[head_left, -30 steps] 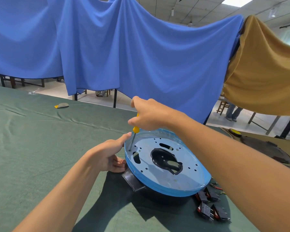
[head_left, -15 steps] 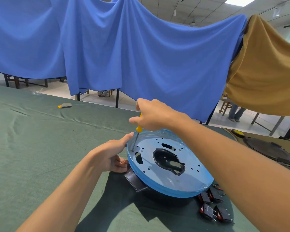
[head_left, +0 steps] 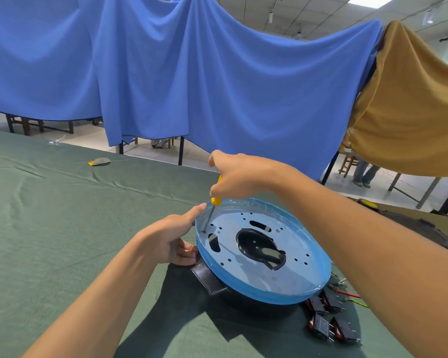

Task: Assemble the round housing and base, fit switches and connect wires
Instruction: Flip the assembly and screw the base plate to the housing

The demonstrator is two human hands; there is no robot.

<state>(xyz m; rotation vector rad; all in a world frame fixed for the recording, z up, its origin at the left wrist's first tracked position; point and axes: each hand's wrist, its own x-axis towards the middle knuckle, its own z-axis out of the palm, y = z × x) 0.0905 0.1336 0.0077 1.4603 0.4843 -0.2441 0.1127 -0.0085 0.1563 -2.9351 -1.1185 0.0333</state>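
A round metal base plate with a blue film rim [head_left: 263, 297] sits on a black round housing [head_left: 210, 279] on the green table. My right hand [head_left: 239, 177] grips a yellow-handled screwdriver [head_left: 212, 206] held upright, its tip in a hole near the plate's left edge. At the plate's left side my left hand [head_left: 172, 240] steadies it, thumb on the blue rim and fingers curled against the housing. Several black and red switches [head_left: 329, 324] with red and yellow wires [head_left: 353, 297] lie to the right of the housing.
The green cloth table [head_left: 62, 228] stretches left and forward. A small grey and yellow piece [head_left: 100, 161] lies far left. A dark round part [head_left: 424, 228] rests at the right edge. Blue and mustard cloths hang behind the table.
The scene holds nearly still; my right hand stays on the screwdriver at the same hole and my left hand keeps its hold on the rim.
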